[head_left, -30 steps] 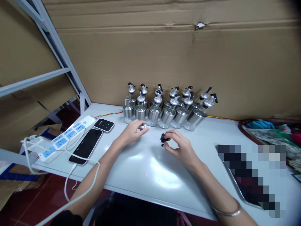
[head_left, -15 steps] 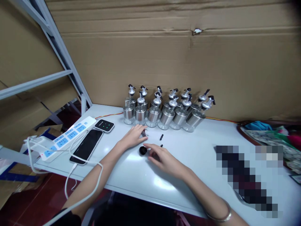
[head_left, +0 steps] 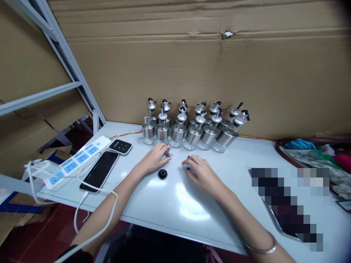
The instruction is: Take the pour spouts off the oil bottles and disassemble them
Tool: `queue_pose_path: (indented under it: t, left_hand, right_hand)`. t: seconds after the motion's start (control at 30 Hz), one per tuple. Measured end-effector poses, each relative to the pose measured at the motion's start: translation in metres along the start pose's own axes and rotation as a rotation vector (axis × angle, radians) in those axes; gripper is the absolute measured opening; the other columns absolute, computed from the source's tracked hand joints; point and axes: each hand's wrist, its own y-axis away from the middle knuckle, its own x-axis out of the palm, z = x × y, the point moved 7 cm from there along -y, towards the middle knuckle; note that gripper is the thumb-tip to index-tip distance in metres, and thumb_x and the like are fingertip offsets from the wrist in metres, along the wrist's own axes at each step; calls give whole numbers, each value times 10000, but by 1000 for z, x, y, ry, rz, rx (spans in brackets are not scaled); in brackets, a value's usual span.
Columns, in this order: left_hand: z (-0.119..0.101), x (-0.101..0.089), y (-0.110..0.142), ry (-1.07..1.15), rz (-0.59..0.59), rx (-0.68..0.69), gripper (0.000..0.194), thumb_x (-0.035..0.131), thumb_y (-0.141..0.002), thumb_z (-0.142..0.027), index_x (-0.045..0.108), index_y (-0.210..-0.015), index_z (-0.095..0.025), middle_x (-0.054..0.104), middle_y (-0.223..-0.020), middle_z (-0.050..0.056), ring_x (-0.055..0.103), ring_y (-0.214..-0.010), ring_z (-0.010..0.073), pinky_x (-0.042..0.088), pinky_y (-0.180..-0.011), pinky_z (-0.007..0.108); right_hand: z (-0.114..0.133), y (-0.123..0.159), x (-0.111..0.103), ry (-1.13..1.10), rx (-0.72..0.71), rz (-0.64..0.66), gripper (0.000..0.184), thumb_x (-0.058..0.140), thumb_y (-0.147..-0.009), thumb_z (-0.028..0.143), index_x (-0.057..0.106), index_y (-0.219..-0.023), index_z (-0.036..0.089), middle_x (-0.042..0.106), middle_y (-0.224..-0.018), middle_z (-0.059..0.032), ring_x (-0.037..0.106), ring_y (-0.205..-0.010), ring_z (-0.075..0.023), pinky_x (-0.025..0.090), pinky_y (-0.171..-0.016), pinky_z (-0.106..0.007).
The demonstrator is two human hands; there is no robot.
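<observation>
My left hand (head_left: 155, 159) rests on the table with thumb and fingers around a small silver pourer top (head_left: 168, 152), which they partly hide. Just in front of that hand, a round black stopper (head_left: 162, 174) lies flat on the table. My right hand (head_left: 204, 174) is over the table, thumb and fingers apart and slightly bent. Its fingertips are at a small black lever (head_left: 188, 157), mostly covered by them. A smaller black piece (head_left: 188, 168) shows between index finger and thumb.
Two rows of steel-and-glass bottles (head_left: 178, 135), most with pourers, stand along the cardboard wall (head_left: 153, 62). A phone (head_left: 100, 171), a black device (head_left: 120, 146) and a power strip (head_left: 82, 159) lie left, with a white cable across my left forearm.
My right hand has moved right and away from the black stopper, over to the small black pieces. The stopper now lies flat by itself. My left hand stays nearly still.
</observation>
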Motion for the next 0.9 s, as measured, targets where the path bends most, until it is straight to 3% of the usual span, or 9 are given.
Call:
queue_pose_path:
  t: [0.13, 0.3, 0.37, 0.47, 0.57, 0.73, 0.9]
  left_hand:
    - [-3, -3, 0, -14, -17, 17, 394, 517, -873, -330, 470, -1232, -176, 516, -1160, 87, 454, -1095, 237, 405, -970, 391]
    - [-2, -2, 1, -24, -9, 24, 406, 514, -867, -283, 443, -1259, -207, 514, -1159, 72, 461, -1083, 233, 417, -959, 397]
    - [-1, -2, 1, -24, -5, 20, 429, 513, -863, -263, 420, -1278, -207, 511, -1161, 73, 460, -1086, 231, 419, -962, 398]
    - [-1, -4, 1, -44, -36, 4, 478, 523, -845, -229, 386, -1302, -199, 473, -1208, 91, 426, -1141, 242, 397, -997, 412]
    - [-1, -7, 1, -69, -83, -15, 496, 520, -825, -180, 375, -1300, -193, 434, -1249, 102, 393, -1185, 250, 373, -1025, 425]
    - [-3, -10, 0, -61, -116, -11, 400, 525, -817, -183, 413, -1200, -178, 448, -1202, 104, 407, -1160, 257, 381, -1013, 434]
    - [0, -18, 1, -46, -256, -13, 359, 517, -836, -222, 373, -1162, -177, 439, -1152, 106, 426, -1122, 252, 390, -998, 439]
  right_hand:
    - [-16, 0, 6, -2, 68, 145, 295, 399, -760, 7, 636, -837, 163, 652, -867, -56, 584, -846, -195, 389, -781, -353]
    - [-16, 0, 6, -49, 71, 181, 333, 377, -710, -34, 642, -738, 165, 657, -767, -36, 587, -737, -161, 397, -751, -310]
    - [-19, -1, 3, -19, 84, 127, 338, 374, -725, -33, 641, -785, 165, 654, -812, -46, 584, -786, -177, 402, -771, -324]
    - [-24, -1, -1, 36, 64, 1, 426, 362, -735, -41, 622, -1010, 155, 626, -995, -90, 548, -944, -215, 419, -808, -342]
    - [-28, 0, 4, 99, 26, -21, 454, 352, -786, -4, 568, -1161, 130, 566, -1147, -130, 484, -1056, -251, 419, -863, -391]
    - [-27, 1, 12, 118, 8, 32, 389, 329, -877, 86, 564, -1183, 127, 537, -1206, -137, 437, -1121, -263, 405, -913, -434]
    - [-22, 2, 9, 120, 1, 5, 349, 367, -878, 126, 594, -1142, 155, 553, -1142, -139, 463, -1070, -253, 428, -892, -430]
